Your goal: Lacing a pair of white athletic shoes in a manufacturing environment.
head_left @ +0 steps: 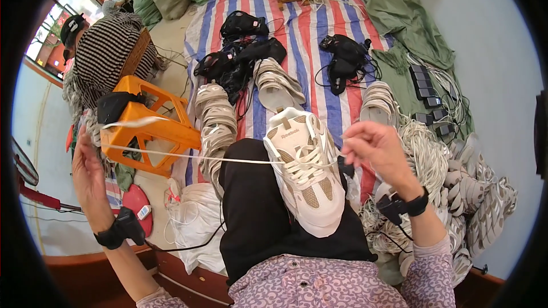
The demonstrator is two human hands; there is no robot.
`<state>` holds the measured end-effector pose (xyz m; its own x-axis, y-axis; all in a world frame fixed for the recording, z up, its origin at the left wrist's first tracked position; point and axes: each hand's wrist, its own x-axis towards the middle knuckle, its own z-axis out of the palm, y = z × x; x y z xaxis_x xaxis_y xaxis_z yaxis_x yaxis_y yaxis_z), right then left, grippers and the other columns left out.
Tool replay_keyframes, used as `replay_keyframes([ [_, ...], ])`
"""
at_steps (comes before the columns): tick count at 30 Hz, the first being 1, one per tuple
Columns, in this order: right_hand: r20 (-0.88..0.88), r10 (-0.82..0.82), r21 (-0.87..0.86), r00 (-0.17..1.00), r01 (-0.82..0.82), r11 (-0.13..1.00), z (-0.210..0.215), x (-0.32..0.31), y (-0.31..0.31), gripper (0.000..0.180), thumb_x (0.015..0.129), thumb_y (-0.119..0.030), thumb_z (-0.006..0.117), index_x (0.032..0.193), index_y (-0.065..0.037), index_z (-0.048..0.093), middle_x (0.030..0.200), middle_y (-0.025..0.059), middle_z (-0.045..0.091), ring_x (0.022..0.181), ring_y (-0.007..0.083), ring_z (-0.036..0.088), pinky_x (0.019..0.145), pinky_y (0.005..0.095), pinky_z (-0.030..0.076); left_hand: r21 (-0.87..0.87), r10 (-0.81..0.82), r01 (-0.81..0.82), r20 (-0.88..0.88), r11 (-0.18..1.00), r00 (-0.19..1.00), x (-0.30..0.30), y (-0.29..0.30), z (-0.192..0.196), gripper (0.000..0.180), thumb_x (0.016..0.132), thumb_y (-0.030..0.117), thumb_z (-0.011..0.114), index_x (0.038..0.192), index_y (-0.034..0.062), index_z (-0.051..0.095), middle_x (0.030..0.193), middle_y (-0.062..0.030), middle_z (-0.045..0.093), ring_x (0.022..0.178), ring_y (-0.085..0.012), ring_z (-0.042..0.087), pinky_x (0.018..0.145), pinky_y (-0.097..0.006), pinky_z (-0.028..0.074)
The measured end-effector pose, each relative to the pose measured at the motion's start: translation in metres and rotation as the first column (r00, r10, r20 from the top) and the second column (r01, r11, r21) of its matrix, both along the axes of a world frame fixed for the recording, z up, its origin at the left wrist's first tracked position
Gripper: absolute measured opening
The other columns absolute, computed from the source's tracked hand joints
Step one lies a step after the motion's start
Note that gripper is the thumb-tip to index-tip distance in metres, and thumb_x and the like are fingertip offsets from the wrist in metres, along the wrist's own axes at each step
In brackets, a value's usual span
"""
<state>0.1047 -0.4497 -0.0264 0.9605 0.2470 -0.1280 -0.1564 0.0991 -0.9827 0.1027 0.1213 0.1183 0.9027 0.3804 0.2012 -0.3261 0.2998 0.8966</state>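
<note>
Two hands busy: our left hand [88, 168] pulls white lace [188, 157] taut, right hand [374, 148] pinches its other end; sneaker [302, 165] on lap, upper eyelets partly laced, tying left.

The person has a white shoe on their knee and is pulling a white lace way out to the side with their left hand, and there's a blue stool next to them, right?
Nearly. The stool is orange, not blue, as the head view shows. The rest holds: the white shoe rests on the knee, and the left hand pulls the white lace far out sideways.
</note>
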Motion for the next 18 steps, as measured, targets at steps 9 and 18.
replay_keyframes([
  [9,0.487,0.117,-0.836,0.866,0.501,-0.226,0.013,0.021,-0.146,0.009,0.092,-0.003,0.060,0.100,0.001,0.063,0.083,0.0190,0.069,0.075,0.0374,0.067,0.063,0.0456,0.051,0.065,0.420,-0.416,-0.083,0.907,0.904,-0.094,0.182,-0.082,0.037,0.104,0.002,0.051,0.139,-0.0117,0.051,0.136,-0.0188,0.061,0.120,-0.0194,0.063,0.102,-0.023,0.054],
  [18,0.537,0.095,-0.581,0.838,0.286,0.762,0.017,-0.002,0.007,0.008,0.083,0.005,0.070,0.089,0.001,0.071,0.083,0.0086,0.067,0.075,0.0203,0.065,0.067,0.0305,0.050,0.150,0.672,-0.656,-0.131,0.740,0.729,-0.114,0.209,-0.104,0.039,0.105,0.006,0.051,0.138,-0.0156,0.049,0.139,-0.0230,0.058,0.125,-0.0243,0.061,0.104,-0.025,0.054],
])
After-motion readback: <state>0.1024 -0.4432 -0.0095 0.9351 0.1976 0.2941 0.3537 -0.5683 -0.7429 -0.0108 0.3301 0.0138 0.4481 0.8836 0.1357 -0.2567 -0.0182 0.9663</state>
